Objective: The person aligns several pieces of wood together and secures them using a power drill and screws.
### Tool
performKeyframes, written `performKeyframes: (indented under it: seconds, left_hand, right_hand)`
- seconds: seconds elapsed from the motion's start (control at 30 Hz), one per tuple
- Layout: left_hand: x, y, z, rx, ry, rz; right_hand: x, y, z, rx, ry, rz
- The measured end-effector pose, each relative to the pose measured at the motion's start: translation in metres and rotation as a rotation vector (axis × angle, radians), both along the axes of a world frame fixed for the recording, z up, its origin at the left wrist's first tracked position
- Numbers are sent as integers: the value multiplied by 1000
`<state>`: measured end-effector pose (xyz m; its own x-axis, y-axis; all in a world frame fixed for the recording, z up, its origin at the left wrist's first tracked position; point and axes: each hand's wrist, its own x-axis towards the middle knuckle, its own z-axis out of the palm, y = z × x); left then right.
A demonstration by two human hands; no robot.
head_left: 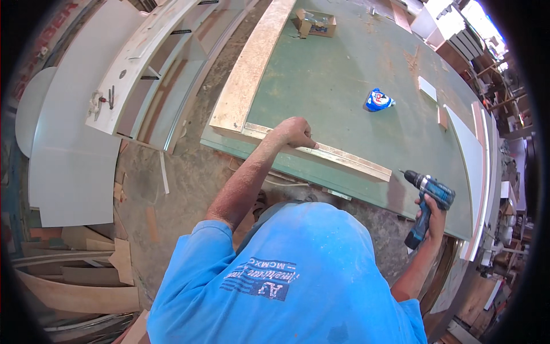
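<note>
My right hand [436,217] is wrapped round the grip of a blue and black cordless drill [436,192], raised over the near right part of the green worktop [338,74]. The drill's bit points left and away, clear of the wood. Along the near edge of the worktop lies a narrow wooden strip [355,163]. My left hand [295,133] rests at about the middle of this strip, its fingers closed in a pinch; whatever they hold is too small to make out. At its left end the strip meets a long, wider wooden board [252,71], roughly at a right angle.
A blue packet [379,100] and an open cardboard box [315,24] of small items lie on the worktop. Farther right are a small white block [427,89] and long white panels [461,149]. A shelf-like cabinet frame [166,74] and a large white sheet [74,143] lie left.
</note>
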<state>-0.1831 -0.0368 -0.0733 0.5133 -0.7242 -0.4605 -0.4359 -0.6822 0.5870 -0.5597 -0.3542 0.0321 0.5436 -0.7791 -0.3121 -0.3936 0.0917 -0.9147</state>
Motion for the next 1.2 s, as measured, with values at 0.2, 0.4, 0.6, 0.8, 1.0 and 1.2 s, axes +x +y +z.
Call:
performKeyframes:
  seconds: [0.2,0.4,0.6,0.8,1.0,1.2]
  left_hand:
    - [2,-2,-6,-31,-12,49]
    - [4,-17,-12,-81,-131,212]
    - [17,-32,-21,-23,-209,128]
    - [45,-60,-16,-50,-183,113]
    - [53,-85,-25,-33,-402,156]
    - [-26,-69,0,-444,-417,428]
  right_hand:
    - [-35,-21,-22,59,-57,-125]
    - [-60,-53,-54,165,-80,-162]
    - [-72,-72,-75,271,-155,-195]
    - [-76,-83,-81,306,-151,-190]
    - [-75,-95,-86,317,-133,-171]
    - [-61,-89,-74,323,-191,-120]
